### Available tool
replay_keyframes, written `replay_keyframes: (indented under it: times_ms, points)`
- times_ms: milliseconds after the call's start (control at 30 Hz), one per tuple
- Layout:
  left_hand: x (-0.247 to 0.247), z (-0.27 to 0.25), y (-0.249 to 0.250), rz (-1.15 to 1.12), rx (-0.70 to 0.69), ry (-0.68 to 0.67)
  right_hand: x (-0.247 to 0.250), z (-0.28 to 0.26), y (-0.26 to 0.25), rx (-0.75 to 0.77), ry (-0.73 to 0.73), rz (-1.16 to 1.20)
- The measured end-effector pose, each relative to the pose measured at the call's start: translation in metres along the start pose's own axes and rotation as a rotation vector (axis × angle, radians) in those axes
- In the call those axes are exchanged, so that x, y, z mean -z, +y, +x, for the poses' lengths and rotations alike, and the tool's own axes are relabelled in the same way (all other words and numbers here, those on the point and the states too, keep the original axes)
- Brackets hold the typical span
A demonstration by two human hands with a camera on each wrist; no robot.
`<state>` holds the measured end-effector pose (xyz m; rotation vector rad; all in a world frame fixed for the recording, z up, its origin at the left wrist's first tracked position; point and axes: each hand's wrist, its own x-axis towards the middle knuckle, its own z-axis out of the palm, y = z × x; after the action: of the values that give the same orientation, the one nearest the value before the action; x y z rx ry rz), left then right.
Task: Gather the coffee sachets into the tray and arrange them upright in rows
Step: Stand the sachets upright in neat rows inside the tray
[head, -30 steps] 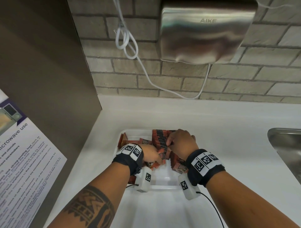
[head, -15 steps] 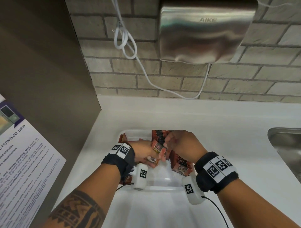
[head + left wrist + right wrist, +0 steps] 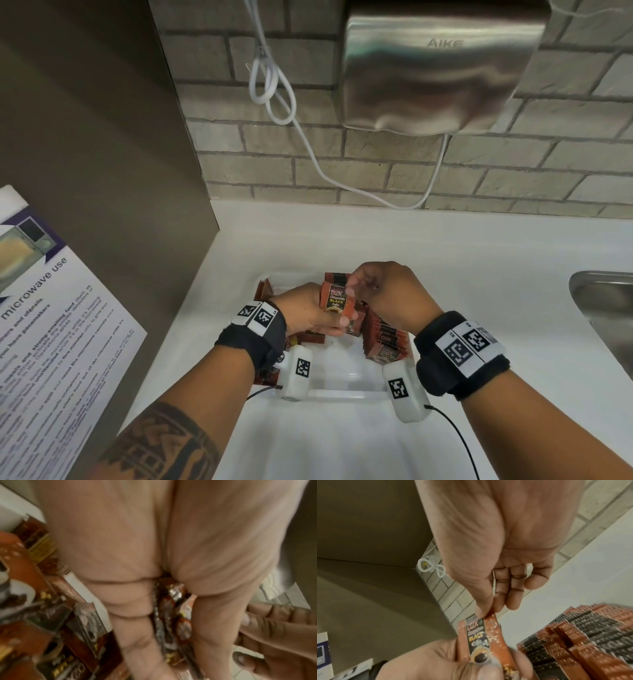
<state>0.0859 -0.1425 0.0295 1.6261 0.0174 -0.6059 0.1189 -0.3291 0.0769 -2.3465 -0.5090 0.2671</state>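
A clear plastic tray (image 3: 337, 394) lies on the white counter in front of me. Brown and black coffee sachets stand upright in a row (image 3: 385, 337) along its right side (image 3: 583, 635); more lie loose at its left (image 3: 34, 588). My left hand (image 3: 308, 315) grips a small bundle of sachets (image 3: 337, 301) by the lower end (image 3: 173, 615), lifted above the tray. My right hand (image 3: 380, 291) pinches the top edge of the front sachet (image 3: 481, 632) between thumb and fingers.
A steel sink (image 3: 606, 308) is set into the counter at the right. A hand dryer (image 3: 435, 65) and a white cable (image 3: 274, 89) hang on the brick wall behind. A brown panel with a microwave notice (image 3: 51, 325) closes the left side.
Both hands have risen from the tray. The left hand has lifted a bundle of sachets out and turned its printed face up, and the right hand has come to pinch its top.
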Motion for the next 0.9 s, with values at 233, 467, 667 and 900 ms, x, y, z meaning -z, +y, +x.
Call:
replay_keyframes:
  times_ms: [233, 467, 667, 900]
  points:
    - [0.02, -0.006, 0.013, 0.82, 0.36, 0.113, -0.003, 0.001, 0.011, -0.065, 0.042, -0.075]
    - [-0.012, 0.003, 0.021, 0.853, 0.398, -0.01, -0.033, 0.009, 0.03, -0.183, 0.042, -0.229]
    - [-0.03, 0.017, 0.019, 0.915, 0.45, -0.103, -0.042, 0.01, 0.038, -0.234, -0.003, -0.3]
    - [-0.027, 0.026, 0.013, 0.859, 0.476, -0.129, -0.038, 0.009, 0.044, -0.213, -0.02, -0.339]
